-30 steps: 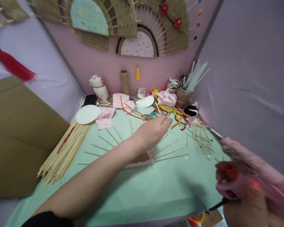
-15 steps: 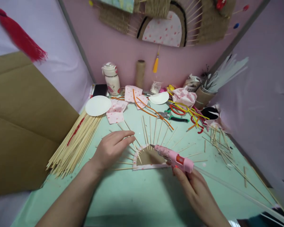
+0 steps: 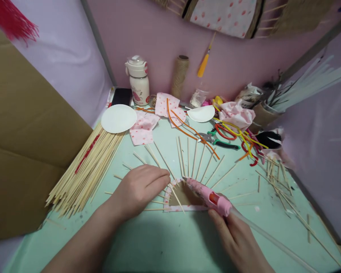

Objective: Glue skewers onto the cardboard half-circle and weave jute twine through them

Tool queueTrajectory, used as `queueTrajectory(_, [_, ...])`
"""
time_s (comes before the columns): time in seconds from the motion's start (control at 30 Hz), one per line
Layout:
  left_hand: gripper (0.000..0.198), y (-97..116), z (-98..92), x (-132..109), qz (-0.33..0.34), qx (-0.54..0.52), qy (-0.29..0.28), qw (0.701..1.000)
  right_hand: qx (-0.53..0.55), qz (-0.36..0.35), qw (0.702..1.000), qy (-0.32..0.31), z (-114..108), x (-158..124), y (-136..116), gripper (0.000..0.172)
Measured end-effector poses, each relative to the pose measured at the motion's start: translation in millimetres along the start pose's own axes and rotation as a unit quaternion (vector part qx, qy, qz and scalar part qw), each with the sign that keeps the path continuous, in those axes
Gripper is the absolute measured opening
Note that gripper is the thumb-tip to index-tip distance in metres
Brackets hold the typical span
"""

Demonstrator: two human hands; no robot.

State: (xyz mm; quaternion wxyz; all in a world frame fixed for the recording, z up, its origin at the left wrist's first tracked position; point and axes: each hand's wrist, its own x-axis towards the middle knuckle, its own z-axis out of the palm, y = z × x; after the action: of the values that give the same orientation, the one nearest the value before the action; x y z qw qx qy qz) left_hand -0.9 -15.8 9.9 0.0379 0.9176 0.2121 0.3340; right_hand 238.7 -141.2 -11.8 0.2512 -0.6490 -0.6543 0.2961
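A half-round cardboard piece (image 3: 184,197) with a pink spotted rim lies on the green table (image 3: 165,242), with several thin bamboo sticks (image 3: 199,161) fanning out from it. My right hand (image 3: 238,239) grips a pink glue gun (image 3: 210,195) whose nozzle points at the top of the half-round piece. A clear glue stick trails from the gun's back. My left hand (image 3: 139,187) rests palm down on the sticks at the piece's left side, fingers together and curled.
A big bundle of bamboo sticks (image 3: 85,170) lies at the left beside a cardboard sheet (image 3: 25,144). At the back stand a white bottle (image 3: 138,80), a twine spool (image 3: 179,76), paper discs (image 3: 118,118), pink cloth scraps, coloured pipe cleaners, pliers (image 3: 218,141) and a cup of sticks (image 3: 263,113). Loose sticks litter the right.
My right hand brought the glue gun from the right edge to the half-round piece. My left hand pulled back from the far side onto the left sticks. The view tilted down.
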Motion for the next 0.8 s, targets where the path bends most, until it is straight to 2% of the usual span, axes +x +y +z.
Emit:
queueTrajectory(0.27, [0.022, -3.1, 2.9, -1.9, -0.018, 0.017, -0.05, 0.998, -0.021, -0.031, 0.999, 0.002, 1.0, 5.5, -4.2, 0.048])
queueTrajectory(0.8, [0.023, -4.0, 4.6, -3.7, -0.022, 0.033, -0.057, 0.998, -0.057, -0.045, 0.997, 0.002, 4.4, 6.6, -1.2, 0.051])
